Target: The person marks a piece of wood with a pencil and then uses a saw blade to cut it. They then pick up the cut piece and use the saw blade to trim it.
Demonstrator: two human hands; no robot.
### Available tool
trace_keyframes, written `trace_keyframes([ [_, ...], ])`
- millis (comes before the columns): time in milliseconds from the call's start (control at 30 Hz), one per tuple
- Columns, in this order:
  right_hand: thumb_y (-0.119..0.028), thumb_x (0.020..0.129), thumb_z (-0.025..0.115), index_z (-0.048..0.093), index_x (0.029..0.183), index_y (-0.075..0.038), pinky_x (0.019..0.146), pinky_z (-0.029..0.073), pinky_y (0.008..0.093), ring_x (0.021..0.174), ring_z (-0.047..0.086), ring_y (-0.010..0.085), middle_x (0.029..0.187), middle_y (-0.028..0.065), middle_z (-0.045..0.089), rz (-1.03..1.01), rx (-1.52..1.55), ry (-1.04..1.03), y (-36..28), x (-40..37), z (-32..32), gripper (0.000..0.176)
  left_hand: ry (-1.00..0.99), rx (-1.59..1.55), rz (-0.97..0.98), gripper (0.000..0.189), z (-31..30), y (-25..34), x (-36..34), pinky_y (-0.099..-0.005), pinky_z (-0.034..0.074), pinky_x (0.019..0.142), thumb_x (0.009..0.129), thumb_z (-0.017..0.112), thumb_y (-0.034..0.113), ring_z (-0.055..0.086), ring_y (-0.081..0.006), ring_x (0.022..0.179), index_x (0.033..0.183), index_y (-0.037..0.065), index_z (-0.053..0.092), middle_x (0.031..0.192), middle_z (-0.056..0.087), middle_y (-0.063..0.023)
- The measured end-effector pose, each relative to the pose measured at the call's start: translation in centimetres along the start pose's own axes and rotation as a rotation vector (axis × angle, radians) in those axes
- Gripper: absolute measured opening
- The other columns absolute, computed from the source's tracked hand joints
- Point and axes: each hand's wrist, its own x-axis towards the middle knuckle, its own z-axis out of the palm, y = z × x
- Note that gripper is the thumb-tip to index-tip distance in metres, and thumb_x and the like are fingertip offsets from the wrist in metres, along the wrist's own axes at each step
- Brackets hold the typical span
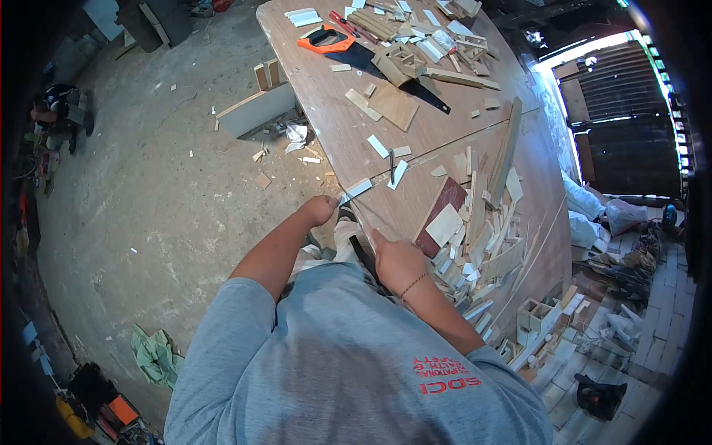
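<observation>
At the table's near edge, my left hand (320,210) pinches the end of a small white-faced wood strip (357,188) that lies over the edge. My right hand (399,263) is closed just right of it, by the same edge. A thin line runs from the strip toward its fingers and a dark bar (362,252) shows beside it; what it grips is unclear. Beyond the strip lie a thin dark tool (391,167) and a white piece (397,175). A handsaw with an orange handle (325,40) rests farther up the table.
The wooden table (326,111) holds a pile of wood scraps (482,245) at the right and more offcuts at the far end. A board assembly (256,111) stands left of the table. At the far left is another person (63,111). Green cloth (156,356) lies on the floor.
</observation>
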Motion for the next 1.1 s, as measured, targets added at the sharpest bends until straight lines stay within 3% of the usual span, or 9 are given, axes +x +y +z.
trace_keyframes([
  [100, -0.018, 0.087, 0.046, 0.050, 0.129, -0.016, 0.064, 0.050, 0.0480, 0.074, 0.064, 0.0365, 0.078, 0.0197, 0.065, -0.082, -0.061, 0.016, 0.2, 2.7, -0.7, 0.042, 0.024, 0.026, 0.010, 0.062, -0.3, 0.2, 0.2, -0.0429, 0.042, 0.092, 0.095, 0.031, 0.048, 0.056, -0.0401, 0.104, 0.105, -0.004, 0.063, 0.108, 0.060, -0.0262],
  [300, -0.016, 0.087, 0.043, 0.049, 0.130, -0.019, 0.072, 0.050, 0.0484, 0.084, 0.064, 0.0350, 0.092, 0.0187, 0.065, -0.046, 0.112, 0.085, 0.8, 12.4, 6.9, 0.043, 0.020, 0.015, 0.008, 0.061, 0.2, -0.4, 1.0, -0.0420, 0.043, 0.089, 0.093, 0.034, 0.049, 0.058, -0.0372, 0.100, 0.105, -0.004, 0.062, 0.103, 0.062, -0.0247],
  [567, -0.015, 0.086, 0.043, 0.051, 0.127, -0.014, 0.080, 0.050, 0.0451, 0.093, 0.063, 0.0341, 0.102, 0.0171, 0.065, -0.077, -0.007, -0.148, 0.7, 6.5, 0.8, 0.042, -0.017, -0.012, -0.014, 0.063, 0.1, -0.8, 1.3, -0.0414, 0.041, 0.094, 0.093, 0.031, 0.049, 0.055, -0.0394, 0.107, 0.106, -0.004, 0.063, 0.110, 0.059, -0.0282],
  [667, -0.015, 0.086, 0.043, 0.051, 0.127, -0.015, 0.082, 0.049, 0.0444, 0.096, 0.063, 0.0328, 0.105, 0.0165, 0.064, -0.073, 0.027, -0.092, 1.4, 11.2, 4.9, 0.042, -0.055, -0.035, -0.008, 0.063, 0.4, -1.3, 1.7, -0.0411, 0.040, 0.095, 0.093, 0.032, 0.049, 0.054, -0.0395, 0.109, 0.109, -0.004, 0.062, 0.113, 0.058, -0.0280],
  [767, -0.015, 0.087, 0.042, 0.052, 0.126, -0.013, 0.083, 0.049, 0.0436, 0.099, 0.063, 0.0311, 0.107, 0.0156, 0.064, -0.049, 0.058, -0.030, 0.6, 15.6, 6.3, 0.040, 0.050, -0.017, 0.067, 0.065, 0.7, -2.0, 2.5, -0.0407, 0.045, 0.082, 0.092, 0.035, 0.053, 0.061, -0.0331, 0.087, 0.095, -0.005, 0.064, 0.091, 0.065, -0.0207],
  [833, -0.015, 0.087, 0.042, 0.053, 0.125, -0.012, 0.083, 0.050, 0.0432, 0.100, 0.063, 0.0304, 0.108, 0.0150, 0.064, -0.031, 0.062, -0.049, -0.2, 14.8, 5.1, 0.040, -0.057, -0.010, -0.018, 0.063, 0.0, -1.1, 1.8, -0.0412, 0.039, 0.097, 0.093, 0.033, 0.048, 0.053, -0.0395, 0.112, 0.112, -0.005, 0.059, 0.118, 0.056, -0.0274],
  [900, -0.016, 0.087, 0.042, 0.055, 0.123, -0.010, 0.082, 0.050, 0.0427, 0.100, 0.063, 0.0299, 0.108, 0.0149, 0.064, -0.097, -0.126, -0.231, -0.3, 12.1, 1.6, 0.038, -0.055, -0.008, -0.022, 0.063, -0.3, -0.9, 1.4, -0.0412, 0.039, 0.097, 0.093, 0.033, 0.049, 0.053, -0.0393, 0.112, 0.113, -0.005, 0.059, 0.118, 0.056, -0.0275],
  [1000, -0.014, 0.085, 0.046, 0.051, 0.126, -0.013, 0.082, 0.049, 0.0435, 0.098, 0.062, 0.0320, 0.106, 0.0173, 0.064, -0.050, -0.133, -0.214, -0.9, 9.1, 0.0, 0.042, -0.050, 0.004, -0.013, 0.065, -0.3, -0.8, 1.4, -0.0411, 0.039, 0.098, 0.093, 0.032, 0.050, 0.053, -0.0391, 0.112, 0.112, -0.005, 0.060, 0.118, 0.056, -0.0273],
  [1100, -0.015, 0.086, 0.045, 0.052, 0.126, -0.013, 0.083, 0.049, 0.0431, 0.099, 0.062, 0.0314, 0.108, 0.0160, 0.064, -0.021, 0.034, -0.133, 0.5, 13.8, 5.8, 0.040, -0.050, -0.043, -0.016, 0.064, 0.2, -0.9, 1.4, -0.0413, 0.039, 0.097, 0.093, 0.032, 0.051, 0.054, -0.0393, 0.111, 0.111, -0.004, 0.061, 0.115, 0.058, -0.0267],
])
